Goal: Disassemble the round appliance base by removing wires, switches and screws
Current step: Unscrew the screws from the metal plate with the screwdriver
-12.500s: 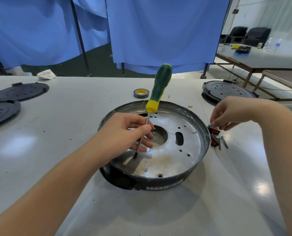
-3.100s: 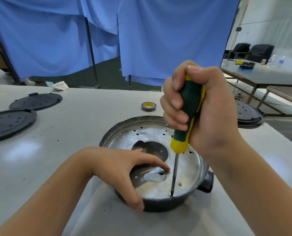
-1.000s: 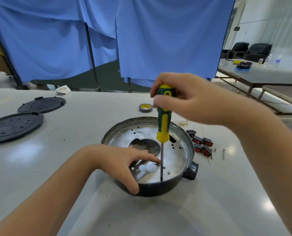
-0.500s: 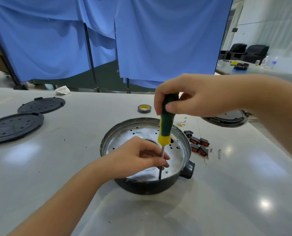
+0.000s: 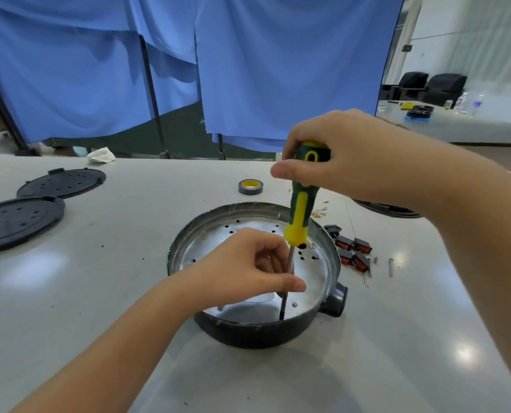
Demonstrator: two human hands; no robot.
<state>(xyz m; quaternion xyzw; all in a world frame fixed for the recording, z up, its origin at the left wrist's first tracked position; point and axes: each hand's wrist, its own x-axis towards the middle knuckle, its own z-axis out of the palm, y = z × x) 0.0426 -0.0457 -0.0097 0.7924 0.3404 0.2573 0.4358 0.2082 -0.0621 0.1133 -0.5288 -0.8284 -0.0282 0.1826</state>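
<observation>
The round appliance base (image 5: pixel 218 242), a black shell with a perforated silver metal floor, sits in the middle of the white table. A green and yellow screwdriver (image 5: pixel 300 216) stands nearly upright in it, its tip down on the floor near the front rim. My right hand (image 5: pixel 346 156) grips the top of the handle. My left hand (image 5: pixel 242 269) reaches into the base and pinches the metal shaft between thumb and fingers. Whatever the tip touches is too small to make out.
Red and black switches (image 5: pixel 352 251) and small screws (image 5: pixel 391 266) lie right of the base. A roll of tape (image 5: pixel 250 186) sits behind it. Two black round lids (image 5: pixel 60 183) (image 5: pixel 13 219) rest at the left, another (image 5: pixel 388 208) behind my right arm. Blue curtains hang beyond the table.
My left hand has left the base floor and rim and now pinches the screwdriver shaft. My right hand still holds the handle top; the screwdriver stays at the same spot.
</observation>
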